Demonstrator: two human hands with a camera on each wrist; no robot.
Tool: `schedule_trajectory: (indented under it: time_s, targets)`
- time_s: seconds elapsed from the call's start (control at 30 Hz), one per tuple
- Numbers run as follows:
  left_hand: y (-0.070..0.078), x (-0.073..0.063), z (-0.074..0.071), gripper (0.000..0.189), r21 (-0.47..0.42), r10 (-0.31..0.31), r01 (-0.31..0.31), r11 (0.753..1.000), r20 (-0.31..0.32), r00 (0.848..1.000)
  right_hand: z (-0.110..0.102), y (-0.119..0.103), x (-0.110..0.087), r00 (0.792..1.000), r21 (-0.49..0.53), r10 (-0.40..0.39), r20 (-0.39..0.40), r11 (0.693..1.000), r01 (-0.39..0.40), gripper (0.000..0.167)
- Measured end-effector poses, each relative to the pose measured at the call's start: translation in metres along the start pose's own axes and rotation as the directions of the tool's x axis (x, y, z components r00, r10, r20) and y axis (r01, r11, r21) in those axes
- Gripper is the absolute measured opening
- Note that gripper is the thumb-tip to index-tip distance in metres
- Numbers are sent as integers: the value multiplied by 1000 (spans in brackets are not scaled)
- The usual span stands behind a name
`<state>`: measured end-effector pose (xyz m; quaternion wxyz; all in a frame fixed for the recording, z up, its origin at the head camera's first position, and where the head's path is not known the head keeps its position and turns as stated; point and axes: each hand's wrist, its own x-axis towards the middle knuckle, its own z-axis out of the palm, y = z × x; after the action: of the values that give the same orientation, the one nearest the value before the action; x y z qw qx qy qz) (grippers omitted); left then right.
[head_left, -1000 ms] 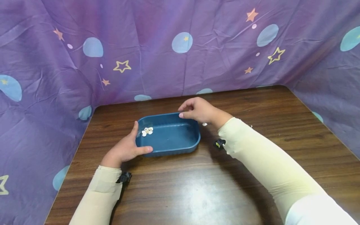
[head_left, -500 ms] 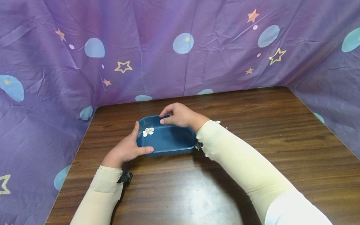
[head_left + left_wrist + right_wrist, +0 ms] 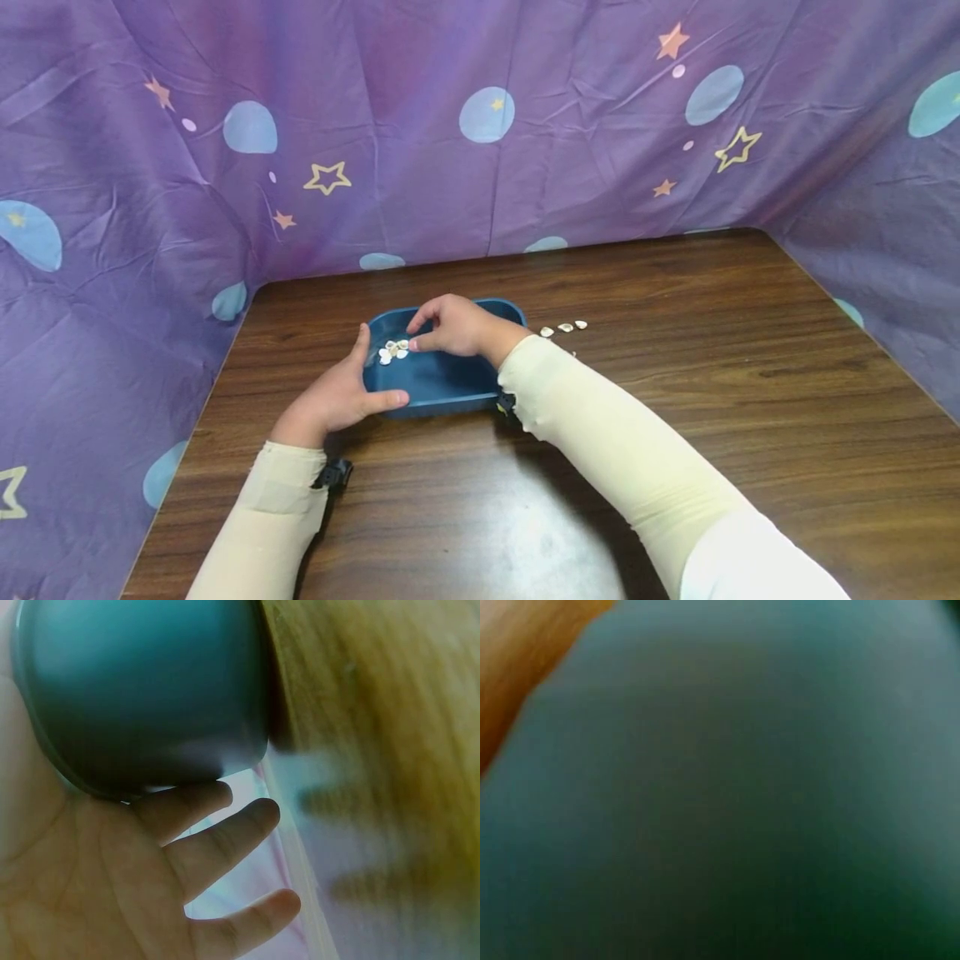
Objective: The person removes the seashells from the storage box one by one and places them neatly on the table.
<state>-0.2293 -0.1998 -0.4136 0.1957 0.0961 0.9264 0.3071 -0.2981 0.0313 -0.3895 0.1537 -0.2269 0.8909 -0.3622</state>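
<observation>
A blue rectangular tray [image 3: 442,382] stands on the table. Inside, near its left end, lies a small cluster of white shells [image 3: 393,352]. My left hand [image 3: 333,398] rests against the tray's left end, its thumb along the front rim. In the left wrist view my left hand's fingers [image 3: 225,847] extend past the tray's outer wall [image 3: 157,690]. My right hand [image 3: 456,327] reaches over the tray from the right. Its thumb and index tips are slightly apart beside the rightmost shell; no held thing shows, and contact is unclear. The right wrist view is mostly blue blur.
Several white shells lie in a loose row [image 3: 566,327] to the right of the tray, partly hidden by the right sleeve [image 3: 592,433]. The wooden table [image 3: 720,350] meets a purple curtain [image 3: 420,192] at its back and sides.
My right hand has moved left and down, from the tray's back right rim to the shells at its left end. Shells on the table have come into view. The left hand stays put.
</observation>
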Motion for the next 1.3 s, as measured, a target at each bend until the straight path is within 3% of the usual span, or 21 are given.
schedule_trajectory:
  time_s: [0.43,0.67,0.9,1.3]
  targets:
    - [0,2,1,132,8,16,-16,1000,14,1000,20,-6,13,1000,-49,11,-4,999,-11,25]
    - [2,0,-1,132,16,-14,14,1000,15,1000,26,-7,19,999,-50,39,-1,998,-39,23]
    - [-2,-2,-2,133,30,-19,19,999,6,1000,34,-4,24,996,-104,61,62,993,-55,30]
    - [0,-2,-1,134,34,-25,24,999,8,1000,35,-2,22,993,-191,84,81,979,-68,32]
